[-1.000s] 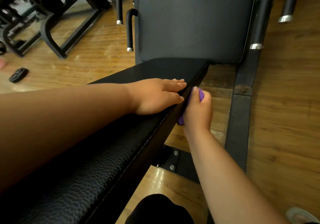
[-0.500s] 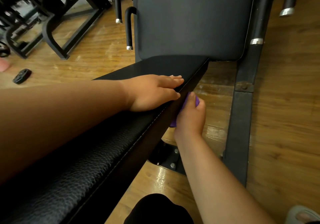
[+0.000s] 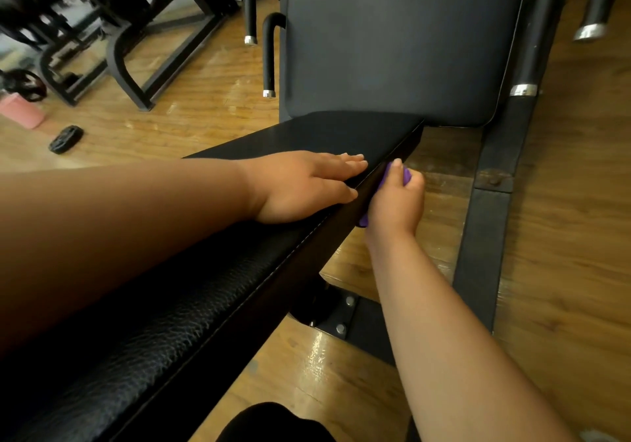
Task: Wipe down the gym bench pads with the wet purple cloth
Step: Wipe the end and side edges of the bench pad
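Item: wet purple cloth [image 3: 406, 176], bunched, centre right of the frame, pressed against the side edge of the long black leather bench pad [image 3: 191, 308]; only two small patches show, above and below the fist. Holder: right hand [image 3: 396, 202], grip clamped on the cloth, thumb lying along the pad's stitched edge. Left hand [image 3: 304, 185]: flat, palm down on the top of the same pad, fingers extended and together, holding nothing, just beside the right hand across the edge. Second pad: dark, smooth, rounded-corner rectangular back pad [image 3: 392, 42], upper centre of the frame, meeting the far end of the long pad. Support: black steel frame beam [image 3: 478, 253] at right, bolted base plate [image 3: 341, 315] beneath the long pad. Surroundings: glossy wooden plank floor [image 3: 205, 107]; black metal rack [image 3: 136, 31], upper left; small black flat object [image 3: 66, 139] on the floor at left; pink object [image 3: 20, 112] near it, partly out of frame.
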A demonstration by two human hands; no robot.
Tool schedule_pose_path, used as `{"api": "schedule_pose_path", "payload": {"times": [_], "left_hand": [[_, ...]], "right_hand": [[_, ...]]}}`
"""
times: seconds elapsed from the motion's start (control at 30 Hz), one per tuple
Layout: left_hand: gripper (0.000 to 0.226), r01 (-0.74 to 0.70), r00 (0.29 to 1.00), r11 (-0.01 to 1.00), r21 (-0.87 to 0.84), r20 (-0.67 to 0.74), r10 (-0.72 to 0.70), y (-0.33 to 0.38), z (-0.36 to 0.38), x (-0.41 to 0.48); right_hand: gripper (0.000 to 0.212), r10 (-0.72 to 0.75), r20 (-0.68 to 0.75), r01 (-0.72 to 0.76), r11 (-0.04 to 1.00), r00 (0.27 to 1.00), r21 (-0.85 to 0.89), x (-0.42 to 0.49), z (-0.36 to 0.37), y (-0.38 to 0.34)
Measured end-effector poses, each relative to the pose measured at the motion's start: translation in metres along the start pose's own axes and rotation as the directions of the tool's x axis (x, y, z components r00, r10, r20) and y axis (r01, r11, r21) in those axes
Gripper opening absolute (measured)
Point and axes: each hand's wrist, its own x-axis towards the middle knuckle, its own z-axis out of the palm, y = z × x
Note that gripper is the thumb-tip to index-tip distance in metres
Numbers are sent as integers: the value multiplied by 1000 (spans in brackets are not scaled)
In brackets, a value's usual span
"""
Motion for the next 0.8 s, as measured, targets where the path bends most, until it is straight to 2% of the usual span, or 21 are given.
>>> {"api": "schedule_pose_path", "payload": {"times": [0.07,0.1,0.2,0.33,0.4,0.57,0.7,0.8], "left_hand": [[54,0,1000,1000,4,3,-1,0,0,0],[54,0,1000,1000,13,3,0,0,-1,0],[56,7,1000,997,83,24,-9,3,-4,0],[56,37,998,989,146,50,-45,10,-10,2],[57,53,998,987,152,31,-58,13,-11,9],[58,78,997,994,73,23,-80,15,-5,25],[57,96,995,995,-3,12,-96,11,-3,29],[58,91,996,996,-7,11,-90,9,-2,31]], "right_hand": [[20,-93,25,94,993,995,-70,-4,-3,2],[18,-181,53,186,976,982,-111,-10,-7,4],[12,-373,139,393,905,917,-164,-22,-15,6],[16,-352,113,370,897,929,-242,6,-8,-5],[14,-366,121,385,895,923,-225,8,-9,-4],[7,-488,237,534,821,840,-203,-9,-20,6],[10,-407,188,447,844,894,-297,38,-10,-10],[11,-389,178,425,859,904,-284,39,-9,-7]]}}
